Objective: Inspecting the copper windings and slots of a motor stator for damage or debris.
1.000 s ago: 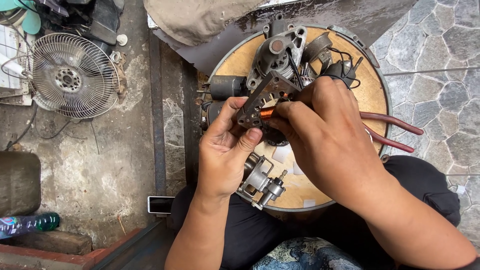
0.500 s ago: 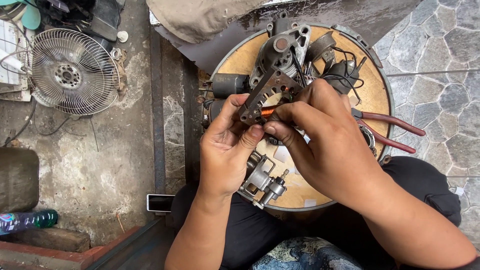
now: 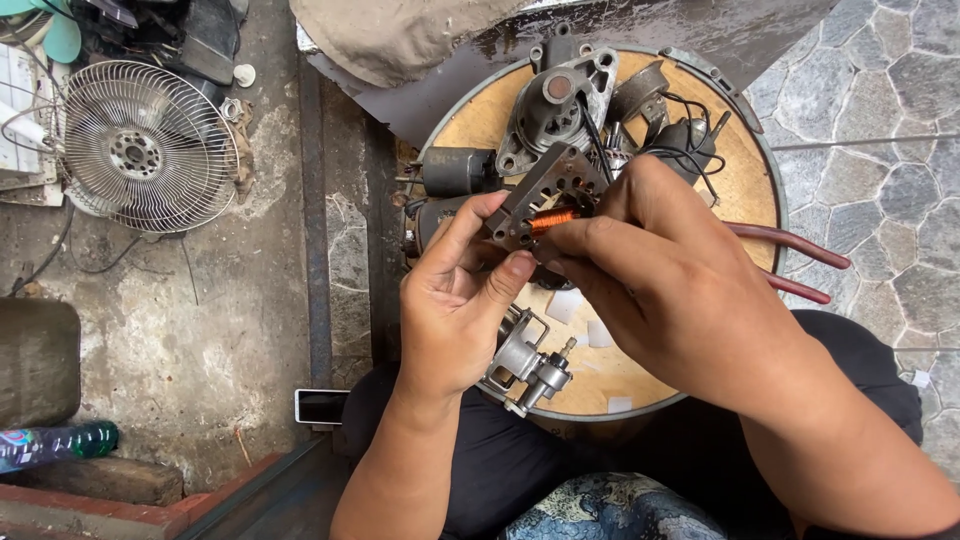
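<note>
Left hand (image 3: pixel 462 305): gripping the dark metal stator frame (image 3: pixel 548 190) at its lower edge, thumb and fingers closed on it
Right hand (image 3: pixel 672 285): pinching at the copper coil (image 3: pixel 552 219) inside the frame, fingertips pressed together there
Frame's place: being held up over the round wooden tabletop (image 3: pixel 745 190), among loose motor parts
Risk, wire: thin copper windings are likely nicking or snapping if the fingers are tugging too hard
Risk, drop: a slipping frame could be knocking the small metal gearbox part (image 3: pixel 528 365) off the table's near edge
Nearby: red-handled pliers (image 3: pixel 795 265) lying half under the right wrist, possibly snagging it
Further out: fan guard (image 3: pixel 135 150) resting on the concrete floor
</note>
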